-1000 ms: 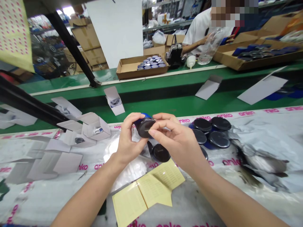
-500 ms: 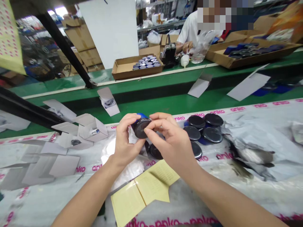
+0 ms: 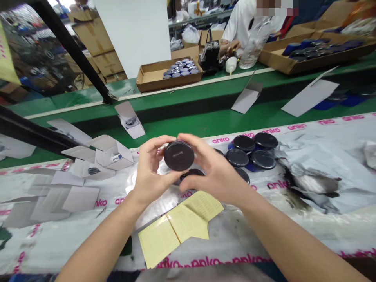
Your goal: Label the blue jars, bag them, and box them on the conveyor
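Note:
Both of my hands hold up a round device with a flat black face (image 3: 179,155), tilted towards me, with small unreadable marking on it. My left hand (image 3: 151,168) grips its left edge, fingers above and thumb below. At its upper right edge lie the fingers of my right hand (image 3: 216,170), while that thumb sits lower, apart from the face. Beneath the hands is another black disc (image 3: 192,173), partly hidden. Several similar black-topped, blue-sided devices (image 3: 243,143) stand on the table to the right. A folded yellow paper (image 3: 180,227) lies below my hands.
Open white boxes (image 3: 110,152) with small parts stand on the left. A crumpled grey plastic bag (image 3: 331,172) lies on the right. Behind the green ledge (image 3: 188,125), a cardboard tray (image 3: 164,84) holds several round pieces. A person in a white shirt (image 3: 239,23) works across the table.
The device now faces me more squarely. My right fingers have moved from the front of its face to its upper right edge. The view has tipped slightly downward.

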`<state>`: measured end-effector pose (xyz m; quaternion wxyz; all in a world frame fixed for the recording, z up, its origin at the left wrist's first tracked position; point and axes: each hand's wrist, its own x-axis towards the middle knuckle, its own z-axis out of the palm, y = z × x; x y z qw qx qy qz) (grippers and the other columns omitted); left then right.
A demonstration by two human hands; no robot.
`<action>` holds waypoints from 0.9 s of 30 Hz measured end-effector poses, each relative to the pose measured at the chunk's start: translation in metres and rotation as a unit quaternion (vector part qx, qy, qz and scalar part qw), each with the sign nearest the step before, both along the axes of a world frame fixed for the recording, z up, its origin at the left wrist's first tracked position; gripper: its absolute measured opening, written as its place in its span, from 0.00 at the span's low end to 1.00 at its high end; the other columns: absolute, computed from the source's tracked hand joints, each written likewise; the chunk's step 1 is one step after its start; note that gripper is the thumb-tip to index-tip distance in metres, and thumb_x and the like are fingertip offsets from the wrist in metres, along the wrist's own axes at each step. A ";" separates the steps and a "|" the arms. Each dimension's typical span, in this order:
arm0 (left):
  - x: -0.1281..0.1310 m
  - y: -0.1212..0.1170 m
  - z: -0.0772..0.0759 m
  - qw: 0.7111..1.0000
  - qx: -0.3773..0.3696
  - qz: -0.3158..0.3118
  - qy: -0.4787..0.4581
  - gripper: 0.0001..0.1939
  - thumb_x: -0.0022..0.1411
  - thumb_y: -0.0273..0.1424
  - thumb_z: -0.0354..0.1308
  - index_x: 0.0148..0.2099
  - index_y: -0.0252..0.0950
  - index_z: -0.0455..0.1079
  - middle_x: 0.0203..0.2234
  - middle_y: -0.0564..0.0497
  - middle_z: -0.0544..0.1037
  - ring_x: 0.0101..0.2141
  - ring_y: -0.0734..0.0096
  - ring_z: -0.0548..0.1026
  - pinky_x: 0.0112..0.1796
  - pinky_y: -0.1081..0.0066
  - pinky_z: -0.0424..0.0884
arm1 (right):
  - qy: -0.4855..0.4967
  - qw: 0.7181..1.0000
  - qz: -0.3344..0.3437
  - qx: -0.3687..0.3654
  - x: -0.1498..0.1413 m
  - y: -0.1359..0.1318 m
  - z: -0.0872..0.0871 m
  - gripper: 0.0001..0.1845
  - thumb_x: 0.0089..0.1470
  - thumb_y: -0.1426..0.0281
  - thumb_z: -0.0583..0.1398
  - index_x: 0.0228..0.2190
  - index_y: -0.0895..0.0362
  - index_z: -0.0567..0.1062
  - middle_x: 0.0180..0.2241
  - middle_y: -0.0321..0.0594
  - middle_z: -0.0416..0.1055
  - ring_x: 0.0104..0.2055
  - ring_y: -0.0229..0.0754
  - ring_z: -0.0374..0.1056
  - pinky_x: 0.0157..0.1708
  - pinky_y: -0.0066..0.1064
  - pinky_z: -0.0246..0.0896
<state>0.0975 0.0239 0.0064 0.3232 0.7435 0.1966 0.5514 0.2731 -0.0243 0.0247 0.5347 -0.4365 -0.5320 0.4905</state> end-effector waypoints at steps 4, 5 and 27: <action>-0.021 -0.003 0.006 0.988 -0.044 0.030 0.143 0.43 0.57 0.38 0.73 0.69 0.52 0.57 0.65 0.44 0.69 0.65 0.54 0.69 0.63 0.53 0.68 | -0.032 0.999 -0.033 -0.006 0.000 -0.004 -0.004 0.37 0.47 0.67 0.73 0.57 0.47 0.70 0.63 0.42 0.68 0.62 0.52 0.69 0.60 0.45 0.69; -0.029 0.000 0.006 0.979 -0.065 0.058 0.187 0.41 0.59 0.40 0.72 0.69 0.51 0.58 0.68 0.44 0.65 0.68 0.52 0.64 0.65 0.51 0.64 | -0.019 0.998 -0.049 -0.018 0.003 -0.005 -0.005 0.35 0.47 0.67 0.73 0.56 0.48 0.70 0.61 0.43 0.71 0.59 0.51 0.72 0.58 0.44 0.71; -0.063 0.009 0.032 0.941 -0.307 0.144 -0.001 0.13 0.55 0.39 0.74 0.33 0.36 0.77 0.21 0.55 0.74 0.24 0.77 0.68 0.27 0.76 0.65 | -0.378 0.918 0.075 0.095 0.004 -0.098 -0.046 0.28 0.57 0.67 0.67 0.58 0.50 0.69 0.55 0.46 0.75 0.57 0.54 0.72 0.56 0.51 0.73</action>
